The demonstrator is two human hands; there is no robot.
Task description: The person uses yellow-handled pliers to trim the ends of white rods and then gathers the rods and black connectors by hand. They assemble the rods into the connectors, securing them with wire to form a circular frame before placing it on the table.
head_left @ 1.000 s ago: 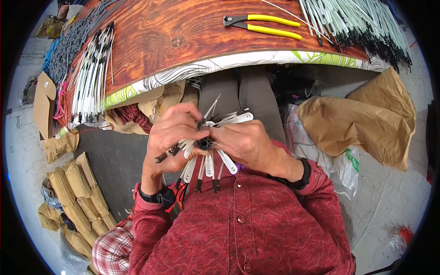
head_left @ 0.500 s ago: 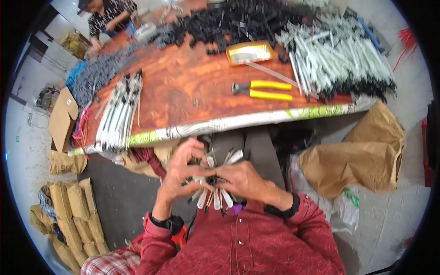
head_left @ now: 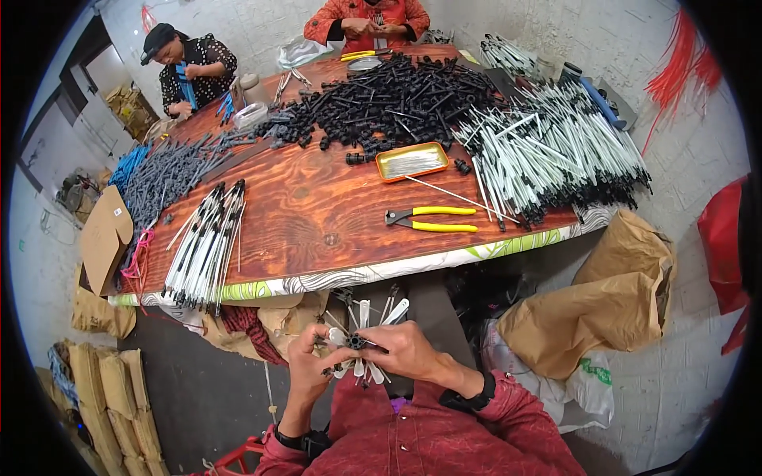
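Over my lap, just off the table's front edge, both hands hold a spoked bundle of white strips [head_left: 364, 313] and dark thin rods. These fan out around a dark round hub [head_left: 356, 341]. My left hand [head_left: 308, 358] is closed on the bundle's left side, thumb and fingers bent round it. From the right, my right hand [head_left: 409, 351] grips near the hub, fingers pressed together. Fingers partly hide the strips. On the table ahead lie yellow-handled nippers [head_left: 444, 210], apart from both hands.
White strips with black ends [head_left: 556, 151] heap at the right; another bundle [head_left: 205, 254] lies left. Black parts [head_left: 405, 103] and grey parts [head_left: 171, 174] spread behind. A tray [head_left: 397, 177] holds thin silvery pieces. Brown paper [head_left: 587, 309] stands right. Two people work across the table.
My view has tilted up, showing more of the far table and a second person. Both hands appear lower in view, still on the spoked bundle; my left fingers have curled down closer to it.
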